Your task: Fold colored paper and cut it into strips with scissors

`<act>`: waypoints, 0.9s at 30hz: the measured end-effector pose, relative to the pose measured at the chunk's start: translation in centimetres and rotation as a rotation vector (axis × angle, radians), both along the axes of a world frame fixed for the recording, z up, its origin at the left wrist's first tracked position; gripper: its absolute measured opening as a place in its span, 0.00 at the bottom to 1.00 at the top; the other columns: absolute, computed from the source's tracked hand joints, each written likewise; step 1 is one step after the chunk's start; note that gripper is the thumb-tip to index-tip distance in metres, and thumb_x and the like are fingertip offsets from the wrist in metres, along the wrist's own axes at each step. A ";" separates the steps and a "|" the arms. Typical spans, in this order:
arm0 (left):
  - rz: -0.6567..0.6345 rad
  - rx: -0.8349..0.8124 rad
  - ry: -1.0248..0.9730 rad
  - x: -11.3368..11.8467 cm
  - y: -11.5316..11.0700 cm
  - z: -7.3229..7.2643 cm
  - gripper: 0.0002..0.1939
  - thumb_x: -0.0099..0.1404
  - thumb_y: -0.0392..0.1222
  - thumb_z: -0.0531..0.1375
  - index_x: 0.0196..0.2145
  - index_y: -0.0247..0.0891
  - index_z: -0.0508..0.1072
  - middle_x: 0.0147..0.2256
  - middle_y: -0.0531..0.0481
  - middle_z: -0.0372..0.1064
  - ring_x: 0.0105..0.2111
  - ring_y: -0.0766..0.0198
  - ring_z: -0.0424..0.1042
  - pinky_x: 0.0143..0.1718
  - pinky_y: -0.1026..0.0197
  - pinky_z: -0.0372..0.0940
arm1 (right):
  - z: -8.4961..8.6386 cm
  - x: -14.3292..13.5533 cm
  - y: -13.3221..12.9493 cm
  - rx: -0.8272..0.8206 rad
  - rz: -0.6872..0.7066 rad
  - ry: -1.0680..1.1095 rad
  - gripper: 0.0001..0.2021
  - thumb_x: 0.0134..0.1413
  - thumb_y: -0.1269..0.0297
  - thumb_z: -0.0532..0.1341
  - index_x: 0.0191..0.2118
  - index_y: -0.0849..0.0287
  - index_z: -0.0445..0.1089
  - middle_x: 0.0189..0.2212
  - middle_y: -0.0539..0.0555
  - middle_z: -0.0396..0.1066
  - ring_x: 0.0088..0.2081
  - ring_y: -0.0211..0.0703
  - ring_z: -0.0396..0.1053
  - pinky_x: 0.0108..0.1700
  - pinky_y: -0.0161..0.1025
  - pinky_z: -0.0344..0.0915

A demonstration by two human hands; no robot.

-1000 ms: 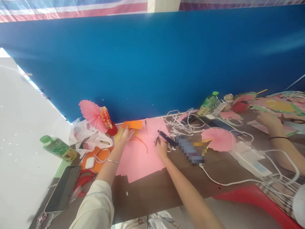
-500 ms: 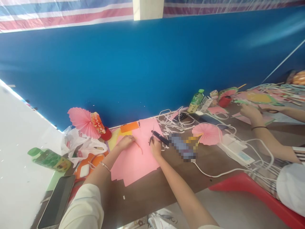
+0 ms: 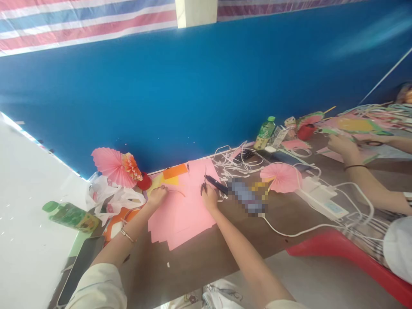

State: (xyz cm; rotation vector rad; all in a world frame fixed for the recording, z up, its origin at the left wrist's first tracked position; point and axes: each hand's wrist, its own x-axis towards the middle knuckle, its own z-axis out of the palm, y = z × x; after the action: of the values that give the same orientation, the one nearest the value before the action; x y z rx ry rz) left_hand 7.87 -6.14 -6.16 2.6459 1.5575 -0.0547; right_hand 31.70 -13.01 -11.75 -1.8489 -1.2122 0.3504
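My left hand (image 3: 158,195) is closed in a pinch on one end of a thin pinkish-orange strip (image 3: 177,191), which curves off to the right above the pink paper sheets (image 3: 180,223). My right hand (image 3: 210,199) grips a small pair of scissors (image 3: 204,185) over the right part of the sheets, blades pointing away from me; its fingers are partly hidden. Just beyond this hand lies a black pen-like tool (image 3: 216,183). An orange paper piece (image 3: 175,171) rests at the far edge of the sheets.
At left are a pink paper fan (image 3: 107,165), plastic bag (image 3: 124,201), green bottle (image 3: 72,216) and phone (image 3: 79,270). White cords (image 3: 238,165), another pink fan (image 3: 283,178) and a power strip (image 3: 322,199) lie to the right. Another person's hands (image 3: 343,148) work farther right.
My left hand has moved left with the strip, whose free end has swung from pointing down toward me to pointing right. The right hand and scissors have stayed nearly in place.
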 end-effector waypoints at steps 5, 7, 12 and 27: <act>0.034 0.031 0.047 -0.4 -1.4 -1.1 0.11 0.61 0.30 0.48 0.39 0.29 0.67 0.42 0.35 0.64 0.44 0.53 0.66 0.44 0.55 0.60 | 0.0 0.0 0.0 0.011 0.006 0.013 0.17 0.55 0.52 0.48 0.29 0.58 0.66 0.22 0.54 0.68 0.27 0.45 0.66 0.29 0.36 0.52; 0.052 0.043 0.053 0.0 -2.1 -1.5 0.13 0.60 0.29 0.48 0.41 0.28 0.66 0.44 0.33 0.63 0.46 0.52 0.64 0.47 0.53 0.58 | 0.0 0.0 0.0 0.016 0.007 0.021 0.17 0.55 0.52 0.47 0.28 0.58 0.65 0.21 0.54 0.68 0.26 0.46 0.66 0.28 0.36 0.52; 0.163 0.078 0.055 2.0 -4.3 -2.1 0.15 0.59 0.27 0.46 0.41 0.27 0.67 0.40 0.29 0.64 0.43 0.47 0.65 0.43 0.49 0.59 | 0.3 0.0 -0.1 0.041 0.017 0.053 0.19 0.56 0.51 0.45 0.27 0.58 0.65 0.21 0.54 0.68 0.26 0.47 0.66 0.29 0.37 0.54; 0.453 -0.048 -0.271 1.5 -5.1 0.5 0.14 0.63 0.42 0.47 0.42 0.33 0.65 0.41 0.37 0.66 0.43 0.53 0.66 0.39 0.57 0.59 | -0.1 0.2 0.1 0.077 0.066 0.115 0.23 0.55 0.48 0.42 0.26 0.59 0.65 0.22 0.56 0.69 0.28 0.48 0.67 0.31 0.39 0.57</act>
State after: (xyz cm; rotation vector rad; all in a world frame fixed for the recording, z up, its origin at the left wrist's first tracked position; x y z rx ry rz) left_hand 9.40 -11.22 -5.62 2.0934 1.9705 0.2745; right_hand 31.85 -12.87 -11.85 -1.7028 -1.1939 0.4348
